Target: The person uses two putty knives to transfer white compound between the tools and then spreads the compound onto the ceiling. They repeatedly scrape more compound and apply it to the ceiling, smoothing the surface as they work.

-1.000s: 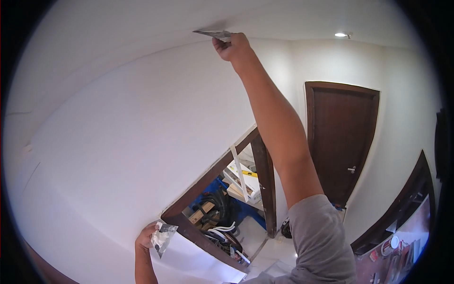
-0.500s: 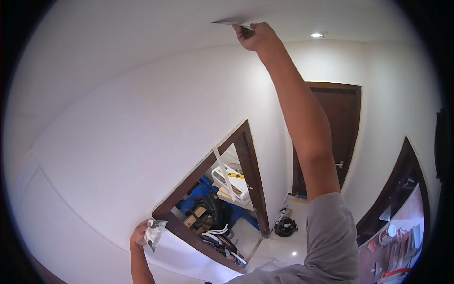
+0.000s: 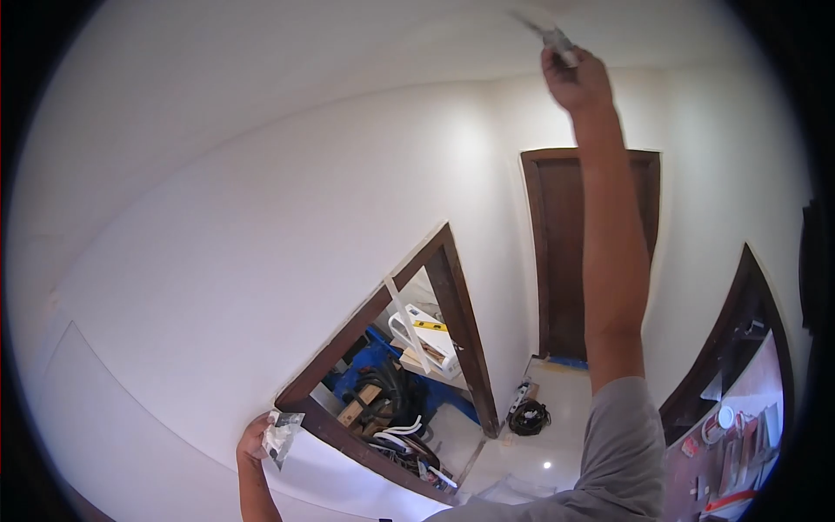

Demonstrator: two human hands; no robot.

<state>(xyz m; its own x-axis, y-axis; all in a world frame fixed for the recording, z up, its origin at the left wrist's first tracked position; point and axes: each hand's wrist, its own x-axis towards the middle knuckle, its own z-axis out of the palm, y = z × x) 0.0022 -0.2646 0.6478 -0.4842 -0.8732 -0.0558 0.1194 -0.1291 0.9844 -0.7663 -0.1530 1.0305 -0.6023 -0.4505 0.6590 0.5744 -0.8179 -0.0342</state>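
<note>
My right hand [image 3: 577, 80] is raised overhead against the white ceiling [image 3: 348, 35], closed on the handle of a flat putty knife [image 3: 544, 32] whose blade lies on the ceiling. Low at the left, my left hand [image 3: 254, 439] grips a second flat scraper [image 3: 281, 435] smeared with white filler, next to the dark wooden door frame [image 3: 374, 304]. My grey sleeve fills the bottom right.
An open doorway shows a cluttered room with blue sheeting, cables and white boxes [image 3: 426, 339]. A closed dark brown door [image 3: 565, 252] stands ahead. Another dark-framed opening [image 3: 739, 348] is on the right. A coil of cable [image 3: 528, 416] lies on the glossy floor.
My right hand has swept the putty knife rightward along the ceiling. The view has turned, so the doors have shifted left. My left hand has stayed low with its scraper.
</note>
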